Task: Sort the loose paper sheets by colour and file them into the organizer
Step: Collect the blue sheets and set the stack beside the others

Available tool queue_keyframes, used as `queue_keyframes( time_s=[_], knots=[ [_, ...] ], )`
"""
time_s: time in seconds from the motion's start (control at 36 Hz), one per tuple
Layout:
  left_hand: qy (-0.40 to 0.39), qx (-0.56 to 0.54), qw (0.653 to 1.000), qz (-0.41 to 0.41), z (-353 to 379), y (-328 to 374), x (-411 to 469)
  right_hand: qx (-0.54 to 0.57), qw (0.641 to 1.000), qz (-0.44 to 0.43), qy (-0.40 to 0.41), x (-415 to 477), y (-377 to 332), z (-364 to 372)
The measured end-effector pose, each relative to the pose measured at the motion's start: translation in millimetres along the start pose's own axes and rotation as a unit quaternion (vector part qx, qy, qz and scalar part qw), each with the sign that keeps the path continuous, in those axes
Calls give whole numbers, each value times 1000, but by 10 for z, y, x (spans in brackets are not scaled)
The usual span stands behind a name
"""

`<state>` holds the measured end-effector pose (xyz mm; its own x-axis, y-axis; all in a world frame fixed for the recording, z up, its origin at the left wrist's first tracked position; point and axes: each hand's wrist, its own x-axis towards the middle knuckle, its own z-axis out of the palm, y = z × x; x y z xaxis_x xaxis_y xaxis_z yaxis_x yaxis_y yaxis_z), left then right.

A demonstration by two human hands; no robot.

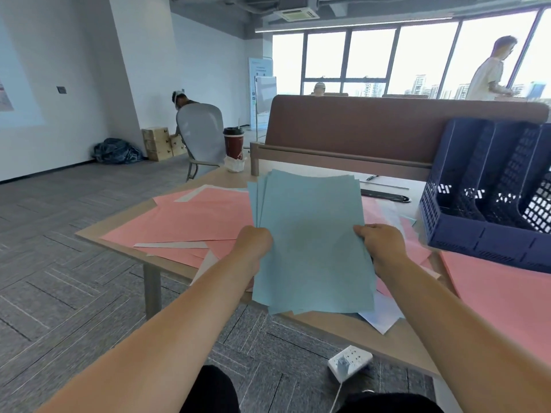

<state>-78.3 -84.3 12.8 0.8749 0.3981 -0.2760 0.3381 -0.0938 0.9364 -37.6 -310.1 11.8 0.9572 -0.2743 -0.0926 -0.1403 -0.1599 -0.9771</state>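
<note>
We hold one fanned stack of blue sheets point(310, 234) upright, just left of the navy file organizer point(477, 244). Our left hand point(253, 242) grips its left edge and our right hand point(381, 242) pinches its right edge. The stack's lower edge hangs past the table's point(343, 326) near edge, with open air between stack and organizer. Pink sheets point(202, 216) lie overlapped left of and in front of the organizer, too layered to count. One coffee cup point(234, 143) stands far left of it.
</note>
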Motion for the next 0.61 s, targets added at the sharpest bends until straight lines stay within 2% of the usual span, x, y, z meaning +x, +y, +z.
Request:
queue_keyframes(
  time_s=[0.14,0.28,0.39,0.61],
  knots=[
    [-16,25,1000,-7,27,90,-61,-115,993,-8,3,22,65,-65],
    [-20,7,999,-23,49,120,-32,-139,989,12,-40,56,42,-92],
    [-31,-4,999,-23,45,125,-6,-202,977,-3,-64,101,12,-73],
    [-27,9,999,-24,25,95,40,-182,970,68,-145,144,16,4]
  ],
)
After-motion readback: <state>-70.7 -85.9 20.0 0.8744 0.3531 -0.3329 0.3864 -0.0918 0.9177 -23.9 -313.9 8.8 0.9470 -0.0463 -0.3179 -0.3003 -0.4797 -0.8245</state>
